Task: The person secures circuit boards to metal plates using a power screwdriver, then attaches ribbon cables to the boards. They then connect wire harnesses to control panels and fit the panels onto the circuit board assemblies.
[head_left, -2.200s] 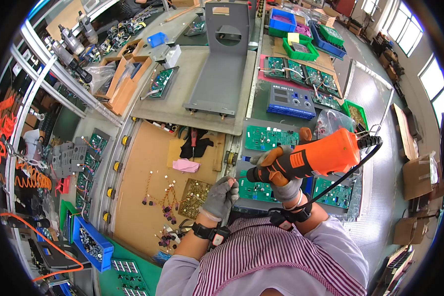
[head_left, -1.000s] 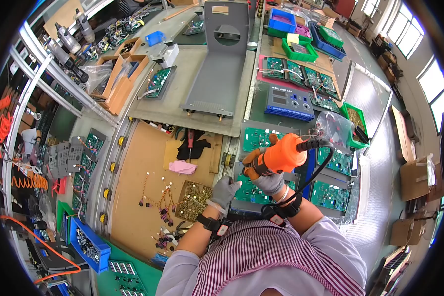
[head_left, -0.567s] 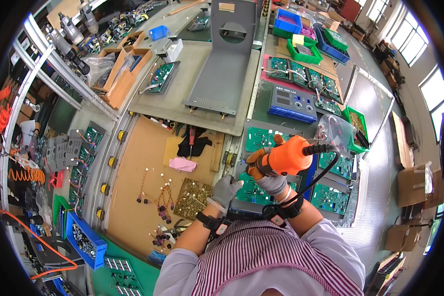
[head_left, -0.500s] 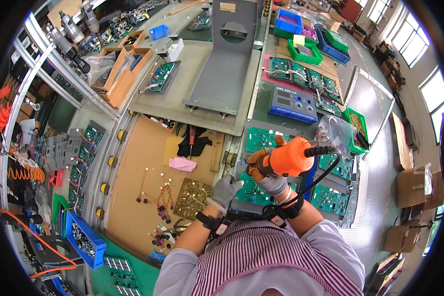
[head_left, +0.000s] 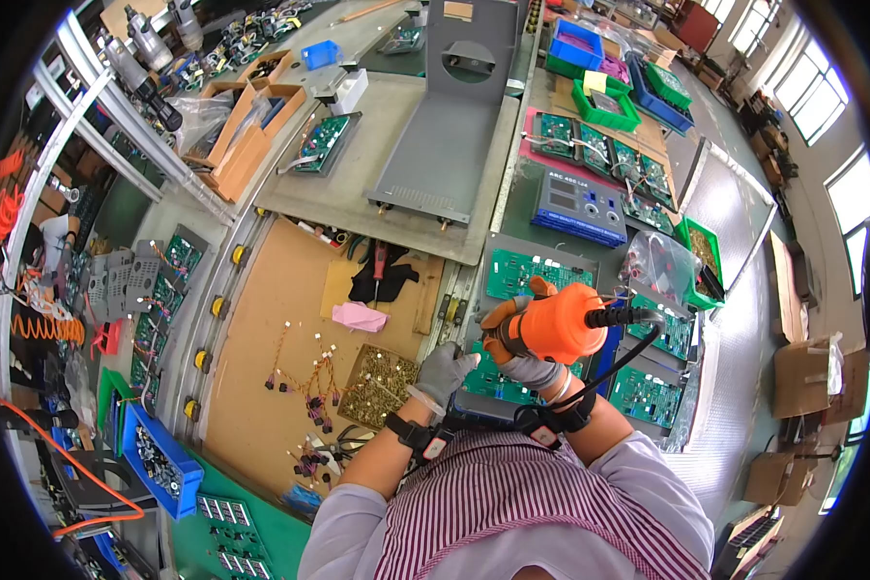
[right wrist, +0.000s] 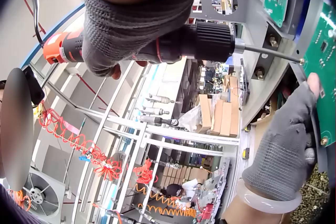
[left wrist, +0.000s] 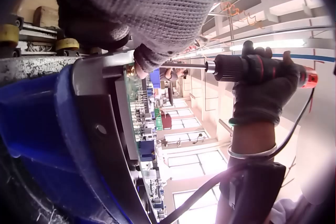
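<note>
My right hand (head_left: 508, 340), in a grey glove with orange on it, grips an orange and black electric screwdriver (head_left: 563, 324). In the right wrist view its long bit (right wrist: 273, 54) reaches to a brass-coloured screw (right wrist: 303, 61) at the edge of a green circuit board (right wrist: 324, 50). My gloved left hand (head_left: 443, 374) holds that board's near corner, bare thumb tip on the edge close beside the bit and the other fingers curled below. A dark panel lies under the board, with a blue housing (left wrist: 37, 129) below in the left wrist view.
More green boards (head_left: 648, 396) lie to the right. A box of small brass screws (head_left: 377, 387), wire harnesses (head_left: 319, 387) and a pink cloth (head_left: 360, 317) lie left. Ahead stands a bent grey metal chassis (head_left: 435, 145). The screwdriver's black cable (head_left: 609, 372) loops over the right forearm.
The screwdriver has swung from lying sideways, bit by my left fingertips, to standing up over the board. My left hand has shifted to the board's edge. Over the last half second both hands hardly move.
</note>
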